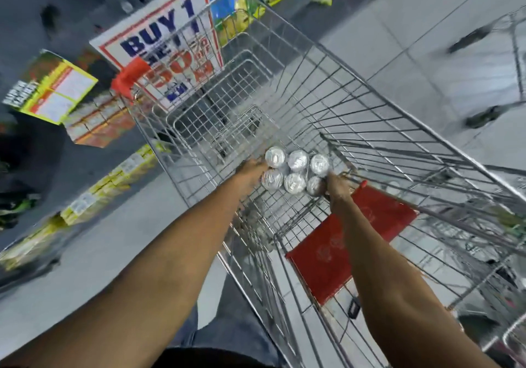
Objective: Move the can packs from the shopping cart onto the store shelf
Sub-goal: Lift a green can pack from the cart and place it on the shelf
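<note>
Store aisle, wire shopping cart [370, 106] under your grip.
Your left hand [250, 172] and right hand [337, 188] clamp the can pack [296, 172] between them; uneven squeeze could tilt it loose.

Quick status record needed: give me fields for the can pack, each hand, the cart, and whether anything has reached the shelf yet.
can pack: six silver-topped cans, two rows of three, inside the cart
left hand: on the pack's left side
right hand: on the pack's right side
grip: both hands flank the pack; lift-off not discernible
cart: wire shopping cart; no other packs seen in the basket
shelf: placement not visible
image quality: motion blur
</note>
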{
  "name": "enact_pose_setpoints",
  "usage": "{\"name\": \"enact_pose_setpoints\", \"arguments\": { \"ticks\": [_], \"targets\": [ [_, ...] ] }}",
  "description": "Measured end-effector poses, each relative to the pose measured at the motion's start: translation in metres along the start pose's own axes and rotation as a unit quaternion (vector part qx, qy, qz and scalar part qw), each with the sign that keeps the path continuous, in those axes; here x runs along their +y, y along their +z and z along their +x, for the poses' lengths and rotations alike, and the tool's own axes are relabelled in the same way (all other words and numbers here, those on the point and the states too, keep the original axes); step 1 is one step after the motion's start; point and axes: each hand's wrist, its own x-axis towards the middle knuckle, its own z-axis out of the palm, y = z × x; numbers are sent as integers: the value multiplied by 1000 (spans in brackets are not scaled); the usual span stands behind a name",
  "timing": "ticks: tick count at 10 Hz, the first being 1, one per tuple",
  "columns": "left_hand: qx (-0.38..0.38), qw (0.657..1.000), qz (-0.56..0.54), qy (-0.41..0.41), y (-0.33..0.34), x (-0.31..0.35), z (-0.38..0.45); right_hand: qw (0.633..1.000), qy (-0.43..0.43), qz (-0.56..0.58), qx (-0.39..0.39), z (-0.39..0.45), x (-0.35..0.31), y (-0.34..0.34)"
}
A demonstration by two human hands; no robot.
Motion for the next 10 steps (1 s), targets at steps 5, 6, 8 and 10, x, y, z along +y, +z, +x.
{"name": "enact_pose_setpoints", "arguments": {
  "ticks": [5,6,8,10],
  "targets": [
    [107,982,-127,89,-93,49,-79,963,-215,160,29,-90,-99,24],
    [105,967,-145,180,-121,63,-123,948,-265,173,16,-119,-137,19],
    [119,935,-192,273,-194,66,-215,916,-385,103,-40,-193,-216,21],
    [194,881,-237,361,-278,42,-281,855,-498,54,-131,-269,-266,82]
  ]
}}
